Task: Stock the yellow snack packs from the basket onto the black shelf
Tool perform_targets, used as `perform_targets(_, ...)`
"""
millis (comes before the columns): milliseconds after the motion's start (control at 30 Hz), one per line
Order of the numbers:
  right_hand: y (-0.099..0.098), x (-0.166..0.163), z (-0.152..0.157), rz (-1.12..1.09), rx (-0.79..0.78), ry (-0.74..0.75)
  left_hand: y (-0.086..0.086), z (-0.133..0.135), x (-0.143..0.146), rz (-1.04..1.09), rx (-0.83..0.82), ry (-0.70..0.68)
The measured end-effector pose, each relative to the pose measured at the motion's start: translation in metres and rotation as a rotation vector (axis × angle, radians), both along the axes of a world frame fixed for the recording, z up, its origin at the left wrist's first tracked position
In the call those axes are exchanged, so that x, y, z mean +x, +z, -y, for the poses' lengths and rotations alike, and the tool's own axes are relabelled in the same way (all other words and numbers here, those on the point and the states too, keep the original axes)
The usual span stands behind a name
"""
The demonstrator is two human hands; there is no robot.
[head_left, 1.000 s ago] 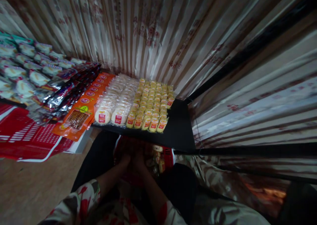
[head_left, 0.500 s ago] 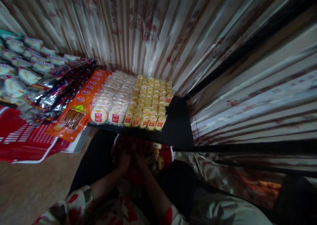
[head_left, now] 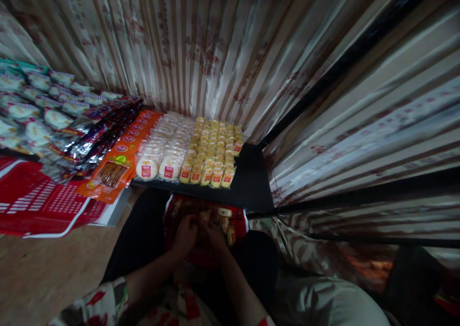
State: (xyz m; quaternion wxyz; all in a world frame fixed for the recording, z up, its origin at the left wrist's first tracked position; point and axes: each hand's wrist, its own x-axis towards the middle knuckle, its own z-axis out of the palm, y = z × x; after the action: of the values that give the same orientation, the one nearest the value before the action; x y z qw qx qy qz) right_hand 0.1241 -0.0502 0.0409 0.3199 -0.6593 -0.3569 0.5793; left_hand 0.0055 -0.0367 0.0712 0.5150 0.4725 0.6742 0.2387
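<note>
My left hand (head_left: 184, 235) and my right hand (head_left: 216, 234) are close together low in the head view, inside a red bag or basket (head_left: 240, 224) of small yellow packets (head_left: 225, 217) on my lap. Both hands have curled fingers among the packets; it is too dark to make out what they grip. Just beyond them a black shelf (head_left: 251, 185) carries rows of small yellow snack packets (head_left: 215, 151) and, to their left, rows of round white cakes (head_left: 167, 146).
Left of the cakes lie orange packets (head_left: 124, 156), dark foil packets (head_left: 89, 137) and pale green-white ones (head_left: 32, 106). A red and white sheet (head_left: 39, 204) lies over the wooden floor (head_left: 39, 273). Striped curtain (head_left: 215, 48) closes off the back and right.
Both hands have moved slightly forward and up into the red bag, and the yellow packets there show more. The view has shifted a little.
</note>
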Motion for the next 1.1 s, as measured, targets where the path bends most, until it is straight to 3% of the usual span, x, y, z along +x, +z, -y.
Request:
perform_targets(100,0.018,0.009,-0.003,-0.17,-0.021,-0.031,0.008,-0.009,0.001,0.012,0.015,-0.01)
perform_targets(333,0.054,0.029,-0.014,0.005,0.222,-0.037,0.036,-0.025,0.01,0.244,0.055,-0.177)
perform_targets(533,0.09,0.05,-0.019,-0.045,0.293,0.011,0.056,-0.034,0.027,0.245,0.25,-0.214)
perform_targets(733,0.122,0.079,-0.031,0.025,0.406,-0.038,0.087,-0.055,0.058,0.273,0.327,-0.246)
perform_targets(933,0.12,0.114,-0.072,0.075,0.525,-0.408,0.117,-0.079,0.104,0.315,0.36,-0.206)
perform_targets(1100,0.101,0.134,-0.121,0.024,0.53,-0.515,0.099,-0.105,0.149,0.199,0.44,-0.247)
